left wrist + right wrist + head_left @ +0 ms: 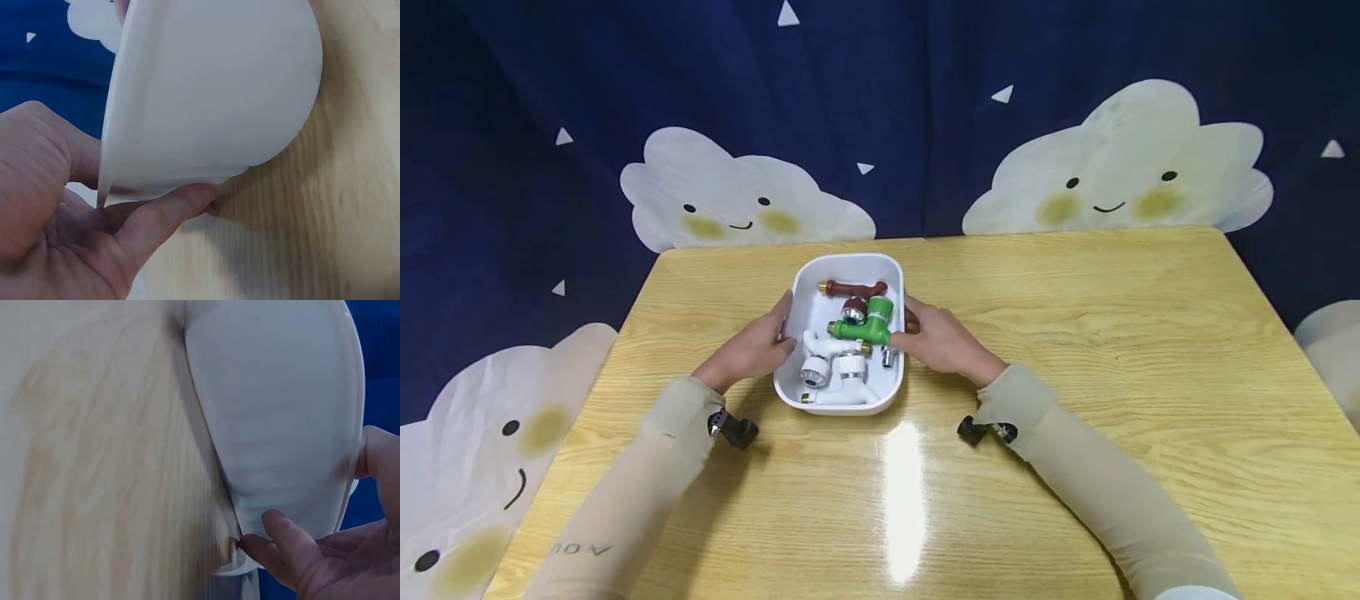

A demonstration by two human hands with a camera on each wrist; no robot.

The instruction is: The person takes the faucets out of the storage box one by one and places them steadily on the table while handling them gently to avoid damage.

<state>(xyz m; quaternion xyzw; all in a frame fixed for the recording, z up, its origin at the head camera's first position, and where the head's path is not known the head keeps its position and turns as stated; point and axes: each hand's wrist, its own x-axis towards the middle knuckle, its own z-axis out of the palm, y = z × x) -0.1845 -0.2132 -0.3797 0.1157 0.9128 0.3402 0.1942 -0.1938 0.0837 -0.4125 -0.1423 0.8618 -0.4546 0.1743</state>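
Note:
A white plastic basin (787, 382) sits toward the back of the table, left of its middle. Inside lie a brown tap (857, 290), a green tap (861, 331) and two white taps (842, 392), with brass or metal threaded ends. My left hand (751, 346) grips the basin's left side, thumb over the rim and fingers along the outer wall. On the opposite side my right hand (942, 340) holds the rim the same way, fingers reaching low on the wall. In the right wrist view those fingertips (278, 528) press near the basin's base.
The wooden table (1075, 375) spreads widest to the right of the basin. A dark blue curtain (917, 100) with white clouds hangs behind its back edge. A small black camera (741, 431) is strapped at the left wrist, and another black camera (973, 431) at the right.

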